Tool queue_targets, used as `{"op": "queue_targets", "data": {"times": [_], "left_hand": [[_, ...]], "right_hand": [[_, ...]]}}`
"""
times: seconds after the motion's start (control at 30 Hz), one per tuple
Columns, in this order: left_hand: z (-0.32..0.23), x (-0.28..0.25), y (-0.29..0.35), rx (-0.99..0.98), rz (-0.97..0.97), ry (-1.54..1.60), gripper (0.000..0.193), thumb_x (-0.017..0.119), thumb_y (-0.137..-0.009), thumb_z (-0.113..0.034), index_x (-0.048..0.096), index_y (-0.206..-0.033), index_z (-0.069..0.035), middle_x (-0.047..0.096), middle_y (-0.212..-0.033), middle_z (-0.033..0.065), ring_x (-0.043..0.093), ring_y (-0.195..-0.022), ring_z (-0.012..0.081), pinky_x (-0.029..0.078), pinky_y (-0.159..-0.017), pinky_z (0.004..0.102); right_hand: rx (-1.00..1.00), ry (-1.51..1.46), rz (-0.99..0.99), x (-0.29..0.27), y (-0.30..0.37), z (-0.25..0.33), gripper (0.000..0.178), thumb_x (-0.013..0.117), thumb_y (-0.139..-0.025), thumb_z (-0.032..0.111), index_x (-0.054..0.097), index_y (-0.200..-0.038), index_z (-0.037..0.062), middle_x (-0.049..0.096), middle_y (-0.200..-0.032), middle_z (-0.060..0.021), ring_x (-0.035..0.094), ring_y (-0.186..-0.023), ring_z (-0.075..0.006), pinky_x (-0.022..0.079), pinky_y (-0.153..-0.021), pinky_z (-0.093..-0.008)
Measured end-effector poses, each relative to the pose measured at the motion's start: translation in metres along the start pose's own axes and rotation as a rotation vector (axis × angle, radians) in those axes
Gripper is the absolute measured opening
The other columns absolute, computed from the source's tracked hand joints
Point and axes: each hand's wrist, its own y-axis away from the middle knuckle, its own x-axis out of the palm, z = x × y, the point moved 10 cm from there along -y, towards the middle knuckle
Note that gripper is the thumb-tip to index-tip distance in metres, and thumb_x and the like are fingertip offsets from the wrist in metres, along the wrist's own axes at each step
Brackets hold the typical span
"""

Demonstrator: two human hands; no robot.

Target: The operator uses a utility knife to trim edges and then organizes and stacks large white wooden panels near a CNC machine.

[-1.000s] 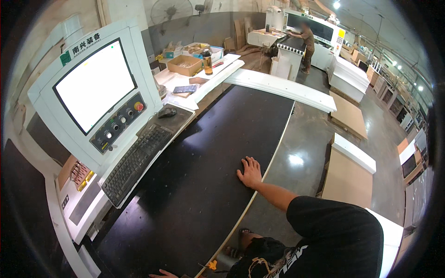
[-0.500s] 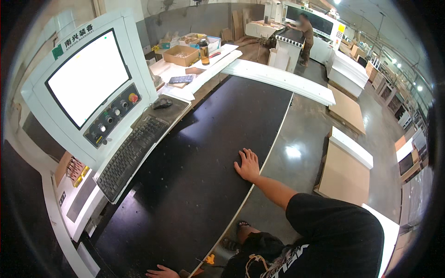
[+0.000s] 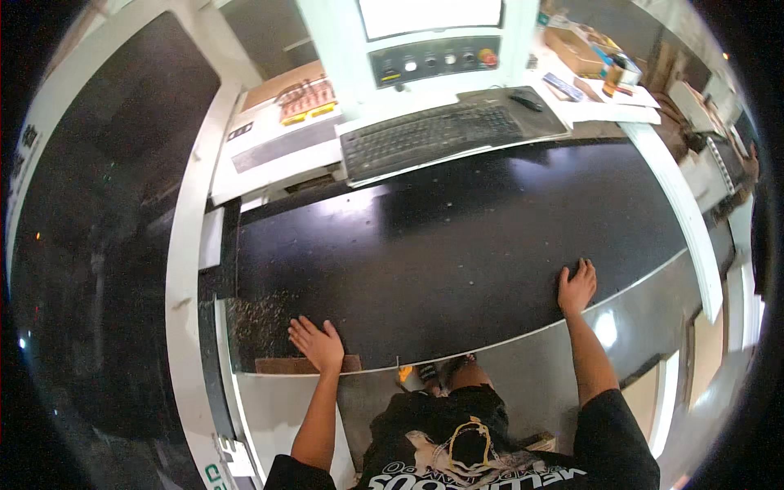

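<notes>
Both of my palms rest on a long black table top [image 3: 441,253] with a pale front edge. At its left end lies my left hand [image 3: 319,345], fingers spread, partly over a brown strip [image 3: 278,365] along the near edge. Pale crumbs or dust [image 3: 261,318] are scattered just left of those fingers. Farther right, my right hand [image 3: 578,286] is laid flat near the front edge, fingers stretched out. Neither hand holds anything. A small yellow-orange object [image 3: 405,373] hangs at the front edge between my hands.
Beyond the table top stand a dusty black keyboard [image 3: 433,133], a mouse [image 3: 526,100] and a control panel [image 3: 437,61] under a bright screen. White strips [image 3: 682,212] cross the right end. A machine frame with a dark window [image 3: 106,220] rises at left. A cardboard box [image 3: 574,51] sits far right.
My view has swung left, from the aisle and the distant co-worker toward the keyboard and machine frame. My left hand, earlier at the lower rim, now shows fully. Both hands stay on the black surface.
</notes>
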Motion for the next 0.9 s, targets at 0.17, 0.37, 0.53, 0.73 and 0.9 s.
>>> {"op": "queue_targets", "data": {"times": [0.17, 0.37, 0.53, 0.73, 0.9], "left_hand": [[-0.004, -0.004, 0.001, 0.03, -0.04, 0.072, 0.077, 0.049, -0.105, -0.043, 0.032, -0.159, 0.009, 0.025, -0.168, 0.0315, 0.02, -0.157, 0.0485, 0.011, -0.13, 0.0552], [0.004, -0.006, -0.001, 0.014, -0.097, 0.054, 0.076, 0.052, -0.104, -0.046, 0.038, -0.157, 0.007, 0.03, -0.166, 0.0302, 0.024, -0.155, 0.0485, 0.015, -0.13, 0.0555], [0.01, -0.018, 0.006, 0.089, -0.16, 0.45, 0.058, 0.056, -0.106, -0.037, 0.05, -0.15, 0.001, 0.047, -0.157, 0.0257, 0.035, -0.151, 0.0465, 0.024, -0.127, 0.0568], [-0.034, -0.046, 0.103, 0.45, -0.146, 0.749, 0.037, 0.064, -0.101, -0.025, 0.064, -0.132, -0.004, 0.066, -0.132, 0.0181, 0.057, -0.131, 0.039, 0.023, -0.124, 0.0613], [-0.043, -0.03, 0.217, 0.327, 0.025, 0.529, 0.064, 0.081, -0.085, -0.048, 0.064, -0.126, -0.001, 0.063, -0.122, 0.0191, 0.056, -0.123, 0.0413, 0.034, -0.113, 0.0609]], "right_hand": [[0.023, 0.074, -0.012, 0.006, 0.001, -0.009, 0.061, 0.059, -0.101, 0.043, 0.05, -0.152, 0.0091, 0.044, -0.16, -0.0141, 0.04, -0.15, -0.0355, 0.03, -0.123, -0.0512], [0.035, 0.123, 0.006, 0.008, 0.003, -0.009, 0.06, 0.057, -0.103, 0.047, 0.051, -0.151, 0.0116, 0.047, -0.159, -0.0122, 0.043, -0.148, -0.0329, 0.034, -0.121, -0.0493], [-0.001, 0.088, -0.018, 0.01, 0.003, -0.012, 0.064, 0.056, -0.102, 0.05, 0.051, -0.152, 0.0094, 0.046, -0.161, -0.0145, 0.04, -0.15, -0.035, 0.031, -0.123, -0.0516], [0.002, 0.075, -0.015, 0.012, 0.004, -0.017, 0.064, 0.057, -0.102, 0.049, 0.051, -0.152, 0.0093, 0.046, -0.161, -0.0147, 0.039, -0.15, -0.0355, 0.029, -0.123, -0.0528], [-0.001, 0.156, 0.004, 0.015, 0.002, -0.019, 0.066, 0.054, -0.103, 0.052, 0.049, -0.153, 0.0104, 0.047, -0.16, -0.0153, 0.04, -0.15, -0.0368, 0.031, -0.122, -0.0533]]}}
